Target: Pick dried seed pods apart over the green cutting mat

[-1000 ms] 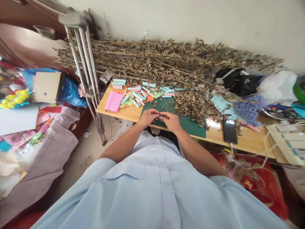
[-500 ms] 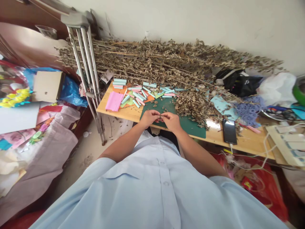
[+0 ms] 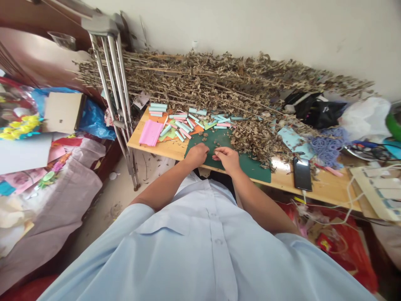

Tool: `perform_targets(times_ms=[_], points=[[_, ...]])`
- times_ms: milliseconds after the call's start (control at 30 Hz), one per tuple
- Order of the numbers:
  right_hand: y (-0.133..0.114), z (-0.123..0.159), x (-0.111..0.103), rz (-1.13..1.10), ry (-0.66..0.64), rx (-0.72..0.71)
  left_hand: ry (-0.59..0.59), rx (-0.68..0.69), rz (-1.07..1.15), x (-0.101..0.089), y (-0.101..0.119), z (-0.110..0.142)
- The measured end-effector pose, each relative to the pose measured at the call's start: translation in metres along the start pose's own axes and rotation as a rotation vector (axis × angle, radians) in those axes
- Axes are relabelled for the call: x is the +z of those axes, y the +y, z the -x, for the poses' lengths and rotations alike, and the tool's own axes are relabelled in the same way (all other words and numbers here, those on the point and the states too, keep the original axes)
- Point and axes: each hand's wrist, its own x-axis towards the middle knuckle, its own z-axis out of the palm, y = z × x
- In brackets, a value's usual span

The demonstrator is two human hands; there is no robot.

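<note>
Over the dark green mat [image 3: 258,170], my left hand [image 3: 197,154] is curled closed, and whatever it holds is hidden by the fingers. A short gap to its right separates it from my right hand [image 3: 228,160], whose thumb and fingertips are pinched together on something too small to make out. Just beyond my hands, small brown clumps [image 3: 205,135] of dried leaf lie on the mat. A heap of dry, crumpled leaves [image 3: 253,140] covers the mat's right part, close to my right hand.
Pink and blue paper rolls [image 3: 181,125] lie at the left beside a pink paper sheet [image 3: 151,133]. Long dried stalks [image 3: 200,79] line the wall. Metal crutches [image 3: 115,83] lean at the left table end. A phone [image 3: 302,173] with a cable lies right, near blue yarn [image 3: 327,146].
My hands were touching at the fingertips over the mat's near edge. Now they have come apart, the left curling closed and the right staying pinched slightly to the right.
</note>
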Motion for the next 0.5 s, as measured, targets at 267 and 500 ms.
perform_targets(times_ms=[267,500], points=[[-0.025,0.016,-0.002,0.137,-0.04,-0.139,0.295,-0.172,0.463,-0.013,0.009,0.001],[-0.05,0.029,0.012,0.707,-0.213,-0.575,-0.067,-0.432,1.816,-0.016,0.05,0.002]])
